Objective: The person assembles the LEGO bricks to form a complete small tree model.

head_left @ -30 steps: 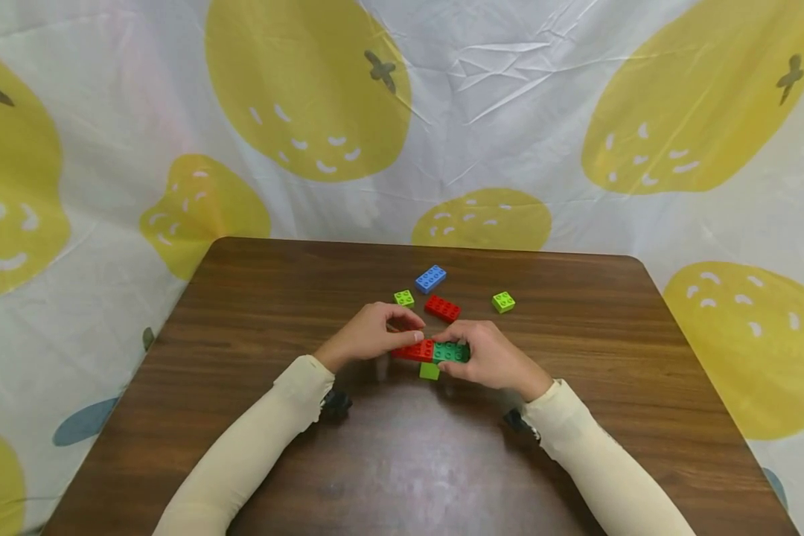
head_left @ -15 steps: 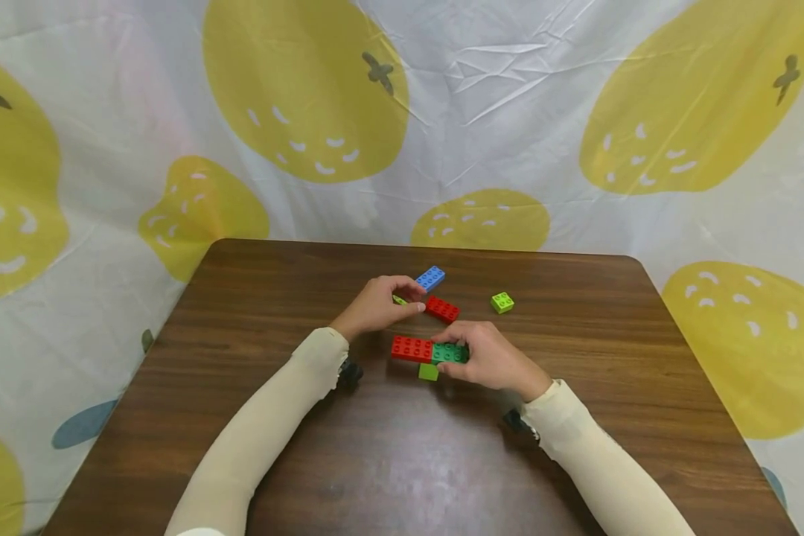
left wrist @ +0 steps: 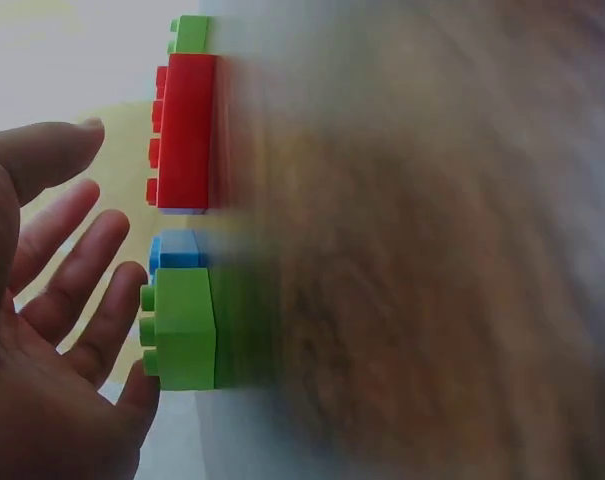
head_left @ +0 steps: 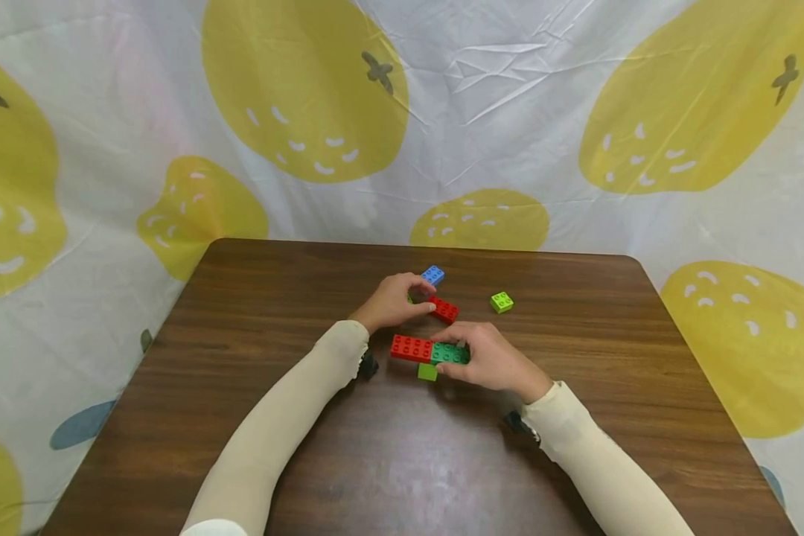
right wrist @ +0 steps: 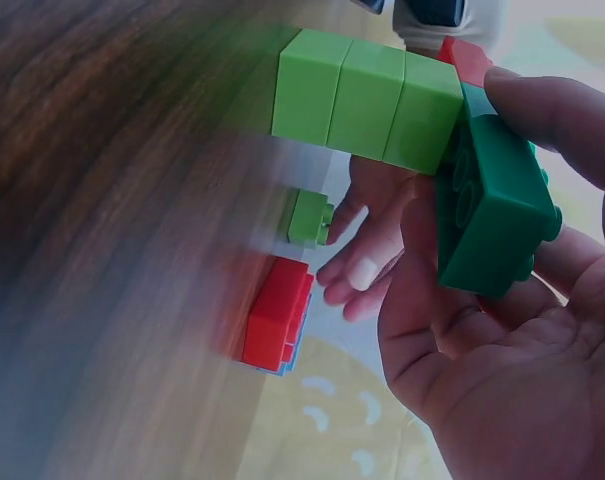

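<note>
My right hand (head_left: 492,357) grips the dark green brick (right wrist: 502,205), thumb on one side and fingers on the other. That brick and a red brick (head_left: 412,348) lie end to end on top of a column of three lime green bricks (right wrist: 367,98). My left hand (head_left: 394,300) hovers over the loose bricks farther back, fingers spread and nothing held. Below it are a lime green brick (left wrist: 185,330), mostly hidden in the head view, and a loose red brick (head_left: 444,310). Whether a fingertip touches either one I cannot tell.
A blue brick (head_left: 432,275) lies behind the loose red one, partly covered by my left hand in the head view. Another lime green brick (head_left: 502,301) sits farther right on the brown wooden table (head_left: 295,268). A lemon-patterned cloth (head_left: 482,134) hangs behind.
My left hand has come off the red brick on the column and moved back and right over the loose bricks. The right hand keeps its hold, almost still.
</note>
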